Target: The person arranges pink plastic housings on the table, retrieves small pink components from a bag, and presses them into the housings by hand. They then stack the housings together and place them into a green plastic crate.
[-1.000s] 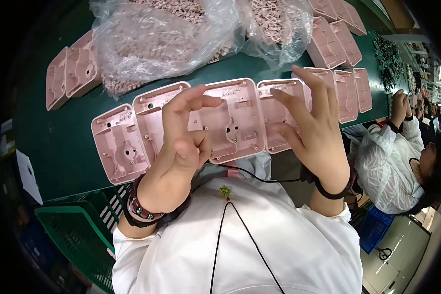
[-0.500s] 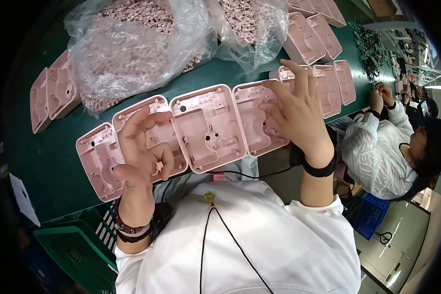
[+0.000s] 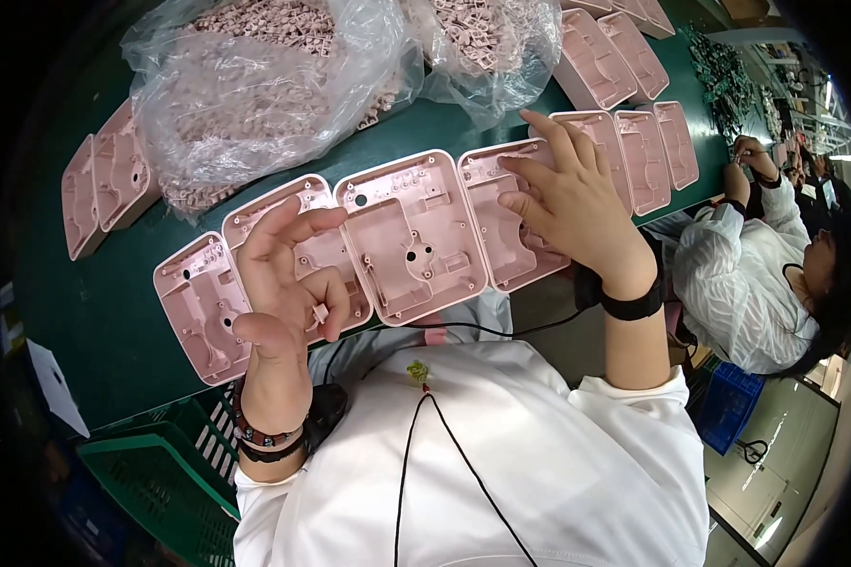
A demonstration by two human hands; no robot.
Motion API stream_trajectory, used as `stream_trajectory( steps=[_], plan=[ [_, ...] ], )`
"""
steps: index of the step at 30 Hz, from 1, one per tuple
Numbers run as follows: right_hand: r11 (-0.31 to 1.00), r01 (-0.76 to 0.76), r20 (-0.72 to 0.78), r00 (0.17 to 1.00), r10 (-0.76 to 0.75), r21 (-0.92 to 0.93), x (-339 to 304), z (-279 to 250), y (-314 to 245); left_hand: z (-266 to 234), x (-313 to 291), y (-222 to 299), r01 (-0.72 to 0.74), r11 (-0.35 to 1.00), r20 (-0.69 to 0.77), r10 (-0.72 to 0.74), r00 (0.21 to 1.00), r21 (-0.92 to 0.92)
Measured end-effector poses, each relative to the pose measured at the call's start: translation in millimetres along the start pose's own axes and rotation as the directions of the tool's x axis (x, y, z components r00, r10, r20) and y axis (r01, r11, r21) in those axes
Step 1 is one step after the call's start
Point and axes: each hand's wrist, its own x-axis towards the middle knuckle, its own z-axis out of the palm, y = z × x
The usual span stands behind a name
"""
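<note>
A row of pink plastic housings lies along the near edge of the table, among them a middle housing (image 3: 392, 241) with two dark round holes. My left hand (image 3: 288, 274), palm up, is over the left-hand housing (image 3: 345, 250). Its lower fingers curl around a small pink plastic part (image 3: 320, 312), while thumb and upper fingers stay apart. Above the right-hand housing (image 3: 512, 269), my right hand (image 3: 581, 203) hovers with spread fingers. Nothing shows between them, though the palm side is partly hidden.
Clear plastic bags (image 3: 246, 132) of small pink parts lie beyond the row. More pink housings (image 3: 596, 61) stand at the far right, with a pair (image 3: 123, 175) at the left. A green crate (image 3: 161, 482) is beside me. A co-worker (image 3: 756, 274) sits to the right.
The whole view has shifted slightly. Both hands keep nearly the same pose over the housings, and the small part stays in my left hand.
</note>
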Motion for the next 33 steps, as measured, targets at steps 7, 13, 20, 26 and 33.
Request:
stream_trajectory(
  steps=[7, 13, 20, 26, 33],
  plan=[
    [0.999, 0.042, 0.012, 0.999, -0.042, -0.015, 1, -13, 8, 0, -3, -3, -0.04, 0.998, 0.042, 0.043, 0.998, -0.053],
    [0.998, 0.044, 0.0, 0.999, -0.044, -0.038, -1, -26, -8, -4, -8, -6, -0.049, 0.997, 0.042, 0.052, 0.998, -0.058],
    [0.98, 0.169, 0.063, 0.985, -0.163, -0.105, 15, -8, 11, -5, -12, -14, -0.129, 0.989, 0.003, 0.13, 0.992, -0.074],
    [0.952, 0.273, 0.089, 0.961, -0.263, -0.137, 19, -11, 12, -5, -11, -9, -0.049, 0.994, 0.039, 0.053, 0.998, -0.101],
    [0.95, 0.311, 0.077, 0.948, -0.309, -0.019, 21, -25, 24, -7, -14, -16, -0.099, 0.993, 0.014, 0.1, 0.995, -0.067]
  ],
)
